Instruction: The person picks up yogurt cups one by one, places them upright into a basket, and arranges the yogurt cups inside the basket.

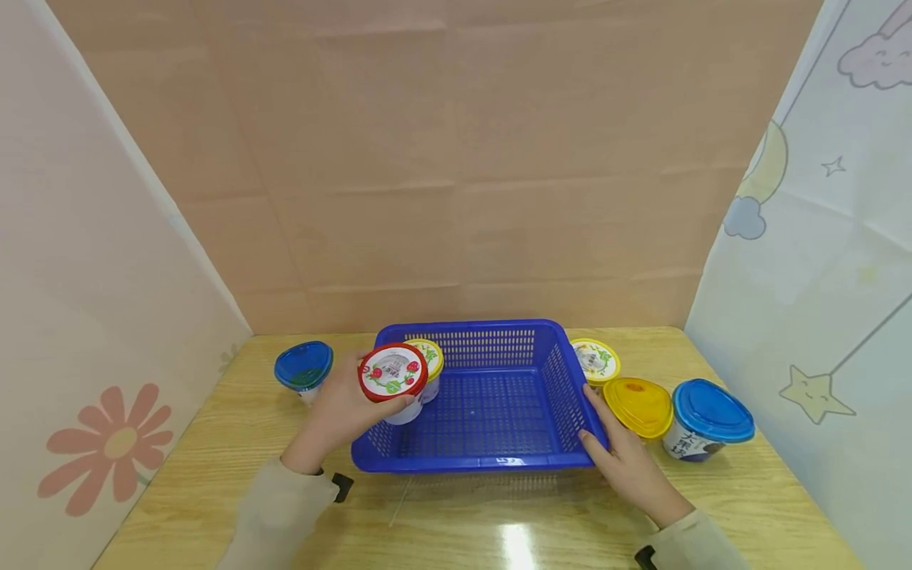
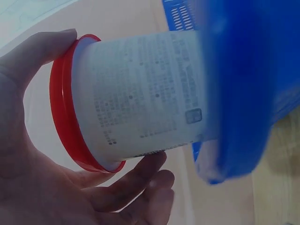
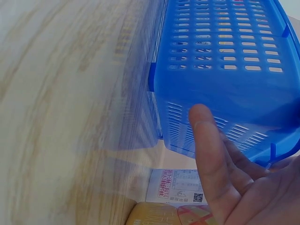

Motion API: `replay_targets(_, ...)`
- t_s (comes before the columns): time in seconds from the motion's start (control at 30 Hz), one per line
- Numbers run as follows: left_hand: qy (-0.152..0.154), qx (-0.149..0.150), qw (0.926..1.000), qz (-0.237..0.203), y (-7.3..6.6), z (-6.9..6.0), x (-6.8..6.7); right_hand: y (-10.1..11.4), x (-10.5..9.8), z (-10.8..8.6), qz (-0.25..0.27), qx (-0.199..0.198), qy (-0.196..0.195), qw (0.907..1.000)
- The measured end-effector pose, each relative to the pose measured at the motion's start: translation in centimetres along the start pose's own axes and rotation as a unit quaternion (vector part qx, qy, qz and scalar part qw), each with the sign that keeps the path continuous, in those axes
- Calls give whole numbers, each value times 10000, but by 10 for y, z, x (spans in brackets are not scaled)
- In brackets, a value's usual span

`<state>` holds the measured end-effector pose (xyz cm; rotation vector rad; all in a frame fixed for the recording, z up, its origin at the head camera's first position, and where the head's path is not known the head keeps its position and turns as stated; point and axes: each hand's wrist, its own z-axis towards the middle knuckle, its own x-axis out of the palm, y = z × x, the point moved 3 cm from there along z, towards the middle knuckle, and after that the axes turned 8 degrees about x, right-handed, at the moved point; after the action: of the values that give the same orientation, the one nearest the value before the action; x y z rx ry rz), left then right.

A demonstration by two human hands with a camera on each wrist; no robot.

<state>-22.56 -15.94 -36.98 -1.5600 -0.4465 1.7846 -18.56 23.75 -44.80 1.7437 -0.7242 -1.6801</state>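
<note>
My left hand point(image 1: 340, 402) grips a white cup with a red strawberry-patterned lid point(image 1: 393, 371), held over the left side of the blue basket point(image 1: 492, 462). In the left wrist view the hand point(image 2: 93, 187) has its thumb and fingers around the red rim point(image 2: 65, 108) of the cup point(image 2: 145, 93). A yellow-lidded cup point(image 1: 430, 358) is at the basket's left side, partly behind the red-lidded one. My right hand point(image 1: 630, 467) rests on the basket's right side; in the right wrist view its fingers point(image 3: 208, 154) lie against the outer wall point(image 3: 225, 93).
A blue-lidded cup point(image 1: 304, 366) is at the left of the wooden table point(image 1: 456, 530). Right of the basket stand a yellow-lidded round cup point(image 1: 595, 360), a tub with a yellow lid point(image 1: 638, 406) and one with a blue lid point(image 1: 713, 410). Fabric walls surround the table.
</note>
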Motion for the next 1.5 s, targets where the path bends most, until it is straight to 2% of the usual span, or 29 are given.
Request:
replay_targets(0.3, 242, -223, 9983, 472, -1, 4, 13, 1, -1, 0, -22, -28, -7, 10000)
replay_targets(0.43, 384, -330, 9961, 723, -3, 7, 15, 0, -1, 0, -44, -27, -11, 10000)
replay_targets(0.67, 732, -410, 9926, 882, -6, 11, 17, 0, -1, -1, -56, -16, 14, 10000)
replay_targets(1.03, 1313, -456, 9777, 1577, -7, 19, 24, 0, -1, -2, -96, -27, 19, 9999)
replay_targets(1.23, 1434, -427, 9717, 1827, -10, 21, 25, -1, 0, -1, -119, -38, -22, 9999)
replay_targets(1.4, 1487, -561, 9697, 1855, -11, 18, 23, -2, 1, -1, -119, -81, -64, 9999)
replay_targets(1.5, 1533, -519, 9692, 1858, -12, 16, 23, -1, 0, -1, -114, -69, -55, 9999)
